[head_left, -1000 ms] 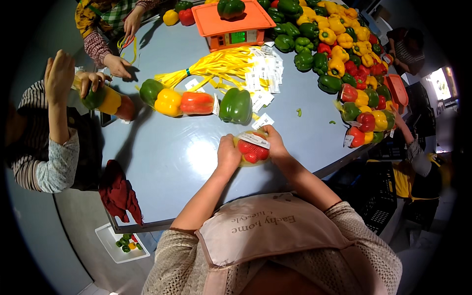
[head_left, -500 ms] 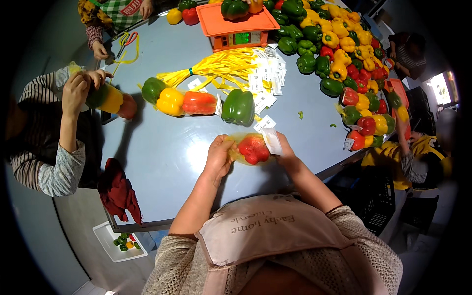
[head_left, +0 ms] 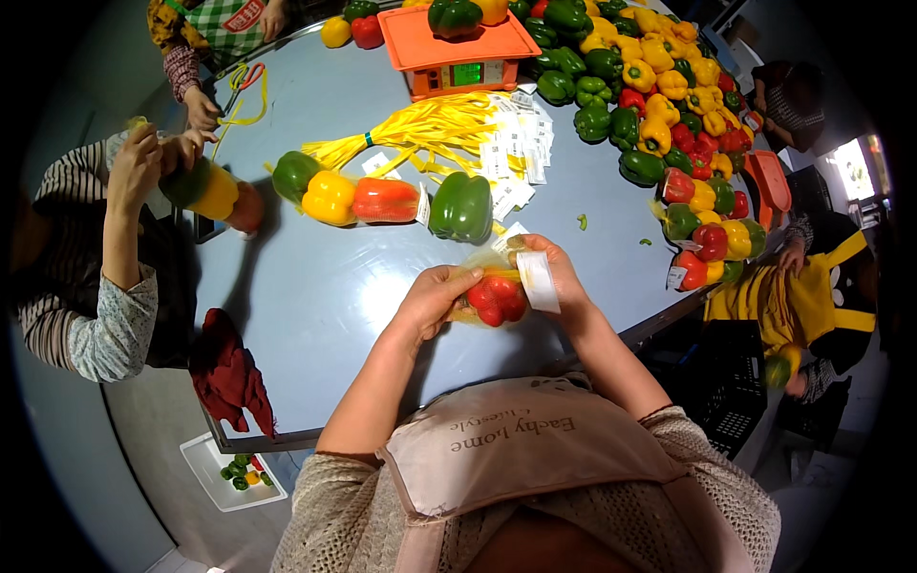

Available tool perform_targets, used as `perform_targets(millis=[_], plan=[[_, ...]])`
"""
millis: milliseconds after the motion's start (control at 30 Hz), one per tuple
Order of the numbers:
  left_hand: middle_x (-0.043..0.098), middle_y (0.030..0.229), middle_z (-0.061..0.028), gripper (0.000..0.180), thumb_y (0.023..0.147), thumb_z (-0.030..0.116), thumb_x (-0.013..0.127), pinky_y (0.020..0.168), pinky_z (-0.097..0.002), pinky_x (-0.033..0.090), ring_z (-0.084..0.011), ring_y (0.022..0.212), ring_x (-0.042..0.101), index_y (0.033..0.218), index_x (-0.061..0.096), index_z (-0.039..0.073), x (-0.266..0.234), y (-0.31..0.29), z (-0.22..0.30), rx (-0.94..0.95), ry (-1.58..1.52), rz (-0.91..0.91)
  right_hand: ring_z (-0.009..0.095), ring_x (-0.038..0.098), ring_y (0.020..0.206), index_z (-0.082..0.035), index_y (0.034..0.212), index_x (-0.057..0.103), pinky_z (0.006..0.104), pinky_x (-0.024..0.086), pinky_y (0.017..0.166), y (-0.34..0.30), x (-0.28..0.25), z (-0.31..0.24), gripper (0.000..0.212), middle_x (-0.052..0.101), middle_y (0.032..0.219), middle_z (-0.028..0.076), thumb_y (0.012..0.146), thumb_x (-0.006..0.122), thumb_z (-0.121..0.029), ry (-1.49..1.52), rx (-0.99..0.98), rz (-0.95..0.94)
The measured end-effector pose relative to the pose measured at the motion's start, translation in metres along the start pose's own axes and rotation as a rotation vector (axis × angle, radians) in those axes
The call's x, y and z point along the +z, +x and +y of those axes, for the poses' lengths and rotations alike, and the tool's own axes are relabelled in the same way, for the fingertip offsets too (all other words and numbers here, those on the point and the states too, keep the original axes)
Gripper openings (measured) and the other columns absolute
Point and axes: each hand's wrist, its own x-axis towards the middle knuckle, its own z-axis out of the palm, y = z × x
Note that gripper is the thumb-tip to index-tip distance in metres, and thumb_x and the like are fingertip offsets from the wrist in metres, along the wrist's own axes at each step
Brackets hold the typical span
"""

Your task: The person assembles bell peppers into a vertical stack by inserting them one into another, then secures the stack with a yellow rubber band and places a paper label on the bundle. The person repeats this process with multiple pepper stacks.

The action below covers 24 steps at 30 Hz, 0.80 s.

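Holding a bagged red pepper point(head_left: 497, 298) just above the bench point(head_left: 315, 315), close to the body. Left hand point(head_left: 432, 301) cupping the bag's left end, fingers point(head_left: 457, 279) curled and clamped on the plastic. Right hand point(head_left: 564, 277) gripping the right end, fingers closed on the bag and pinning a white label point(head_left: 538, 281) against it. Bag's long axis running left to right between both hands, equally near each. Lying just beyond: a green pepper point(head_left: 461, 205) and a finished bagged row point(head_left: 349, 196).
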Motion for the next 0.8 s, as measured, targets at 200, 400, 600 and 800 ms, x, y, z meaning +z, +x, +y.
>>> perform_targets(millis=[200,400,600,800], plan=[[0.064,0.089,-0.0088,0.029,0.093,0.023,0.068,0.065,-0.0273,0.053,-0.0126,0.074,0.062,0.104,0.058,-0.002,0.003,0.002,-0.002,0.051,0.002,-0.002,0.019,0.067,0.082,-0.001,0.114,0.054,0.0321,0.059,0.071,-0.003,-0.006,0.007,0.023,0.066,0.101,0.011,0.092,0.059,0.000,0.181,-0.073,-0.033],[0.063,0.093,-0.0077,0.014,0.094,0.009,0.062,0.074,-0.0261,0.051,-0.0113,0.083,0.059,0.102,0.054,0.000,0.019,0.005,-0.008,0.417,0.144,0.101,0.017,0.065,0.093,-0.002,0.120,0.053,0.0304,0.055,0.085,-0.015,0.008,-0.006,0.030,0.065,0.105,0.010,0.091,0.062,-0.002,0.078,-0.154,-0.089],[0.058,0.085,-0.0074,0.010,0.090,0.000,0.057,0.073,-0.0294,0.048,-0.0139,0.079,0.054,0.096,0.049,0.001,0.020,0.023,-0.017,0.663,0.369,0.294,0.008,0.058,0.082,0.000,0.121,0.056,0.0222,0.047,0.071,-0.009,-0.008,-0.004,0.029,0.064,0.097,0.003,0.095,0.061,-0.011,-0.323,0.052,-0.125],[0.053,0.085,-0.0050,0.010,0.091,0.000,0.055,0.073,-0.0275,0.046,-0.0129,0.079,0.049,0.095,0.046,0.003,0.024,0.035,-0.025,0.791,0.448,0.486,0.002,0.046,0.064,-0.004,0.105,0.060,0.0191,0.037,0.056,-0.007,-0.015,-0.009,0.015,0.058,0.083,-0.004,0.100,0.055,-0.016,-0.297,0.197,-0.149]])
